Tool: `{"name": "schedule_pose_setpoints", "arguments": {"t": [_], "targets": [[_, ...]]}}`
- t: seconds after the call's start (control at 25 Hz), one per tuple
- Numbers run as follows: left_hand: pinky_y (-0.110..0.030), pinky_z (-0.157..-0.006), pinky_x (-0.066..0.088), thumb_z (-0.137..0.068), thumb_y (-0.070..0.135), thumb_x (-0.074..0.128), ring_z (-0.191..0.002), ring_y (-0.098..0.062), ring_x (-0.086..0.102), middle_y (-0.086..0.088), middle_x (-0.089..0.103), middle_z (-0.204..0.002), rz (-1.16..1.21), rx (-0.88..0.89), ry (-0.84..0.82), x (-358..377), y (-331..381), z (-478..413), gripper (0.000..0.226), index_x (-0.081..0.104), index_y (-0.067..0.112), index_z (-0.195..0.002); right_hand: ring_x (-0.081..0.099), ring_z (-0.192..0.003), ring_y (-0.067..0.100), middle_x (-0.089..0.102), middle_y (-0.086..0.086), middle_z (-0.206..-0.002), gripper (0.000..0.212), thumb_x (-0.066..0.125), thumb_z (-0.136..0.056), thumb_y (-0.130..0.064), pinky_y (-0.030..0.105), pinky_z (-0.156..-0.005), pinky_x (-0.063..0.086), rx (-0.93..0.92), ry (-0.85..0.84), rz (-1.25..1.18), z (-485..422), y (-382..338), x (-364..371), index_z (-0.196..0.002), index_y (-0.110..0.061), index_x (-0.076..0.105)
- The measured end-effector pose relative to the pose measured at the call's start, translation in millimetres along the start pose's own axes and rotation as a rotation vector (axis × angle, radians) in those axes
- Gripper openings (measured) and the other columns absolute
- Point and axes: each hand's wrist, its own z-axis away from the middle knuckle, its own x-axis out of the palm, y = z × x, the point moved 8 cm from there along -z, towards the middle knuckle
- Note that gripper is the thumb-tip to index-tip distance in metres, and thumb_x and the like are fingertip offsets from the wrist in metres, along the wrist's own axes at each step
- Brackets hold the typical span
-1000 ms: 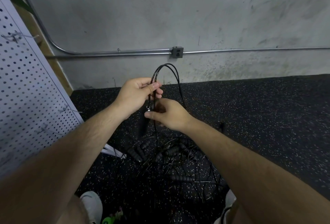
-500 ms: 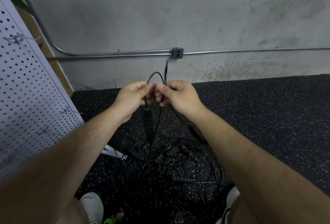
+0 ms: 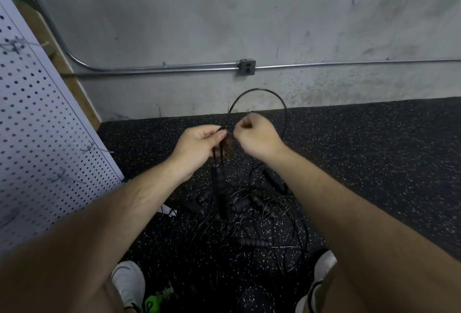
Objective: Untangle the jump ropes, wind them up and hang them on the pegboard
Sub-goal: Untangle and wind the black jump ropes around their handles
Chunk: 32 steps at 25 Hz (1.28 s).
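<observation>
Black jump rope (image 3: 261, 90) arches in a loop just above both hands. The left hand (image 3: 199, 146) pinches its strands, and a handle (image 3: 219, 183) hangs straight below. The right hand (image 3: 258, 138), just beside it, is curled tight, but blur hides whether it grips the cord. More tangled ropes (image 3: 249, 209) lie on the floor (image 3: 374, 153) beneath the hands. The pegboard (image 3: 37, 125) stands left of the left hand.

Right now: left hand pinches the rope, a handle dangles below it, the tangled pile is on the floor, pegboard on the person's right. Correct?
No. The head view shows the pegboard on the person's left, not right. The rest holds: the left hand pinches the rope, a handle dangles below it, and the tangled pile lies on the floor.
</observation>
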Motion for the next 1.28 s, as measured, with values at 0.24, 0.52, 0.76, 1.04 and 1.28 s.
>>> {"name": "schedule_pose_setpoints", "arguments": {"t": [0.24, 0.52, 0.76, 1.04, 1.28], "targets": [[-0.037, -0.085, 0.061, -0.098, 0.014, 0.065, -0.094, -0.016, 0.072, 0.002, 0.079, -0.094, 0.046, 0.003, 0.026, -3, 8, -3, 0.014, 0.077, 0.021, -0.095, 0.071, -0.067, 0.026, 0.073, 0.006, -0.080, 0.018, 0.071, -0.083, -0.025, 0.041, -0.059, 0.060, -0.057, -0.105, 0.080, 9, 6, 29, -0.094, -0.013, 0.062], [-0.043, -0.091, 0.059, -0.098, 0.021, 0.065, -0.099, -0.007, 0.071, 0.006, 0.078, -0.103, 0.034, -0.002, 0.026, -16, 8, -2, 0.015, 0.078, 0.026, -0.103, 0.056, -0.052, 0.011, 0.071, 0.005, -0.075, 0.013, 0.073, -0.092, -0.022, 0.034, -0.059, 0.052, -0.173, -0.106, 0.085, 8, -3, 36, -0.084, -0.012, 0.073], [-0.035, -0.087, 0.058, -0.102, 0.017, 0.059, -0.100, -0.021, 0.074, -0.006, 0.078, -0.102, 0.010, 0.003, -0.062, -14, -1, -2, 0.020, 0.075, 0.013, -0.112, 0.066, -0.060, 0.019, 0.074, 0.010, -0.079, 0.017, 0.066, -0.097, -0.021, 0.033, -0.062, 0.058, -0.143, 0.043, -0.221, 6, -45, -8, -0.092, -0.006, 0.072], [-0.028, -0.082, 0.057, -0.104, 0.014, 0.054, -0.089, -0.022, 0.075, -0.007, 0.078, -0.091, -0.020, -0.040, -0.137, -3, -8, 1, 0.019, 0.073, 0.009, -0.104, 0.069, -0.067, 0.013, 0.069, 0.010, -0.083, 0.015, 0.062, -0.099, -0.014, 0.028, -0.063, 0.060, -0.115, 0.247, -0.532, -4, -75, -81, -0.091, -0.001, 0.064], [-0.028, -0.066, 0.059, -0.102, 0.014, 0.059, -0.075, -0.016, 0.069, -0.005, 0.074, -0.082, 0.083, -0.012, -0.009, -6, 8, -2, 0.017, 0.074, 0.013, -0.095, 0.068, -0.061, 0.019, 0.074, 0.009, -0.081, 0.022, 0.060, -0.099, -0.027, 0.029, -0.052, 0.054, 0.025, -0.095, -0.131, 23, -10, -1, -0.095, -0.006, 0.066]]}}
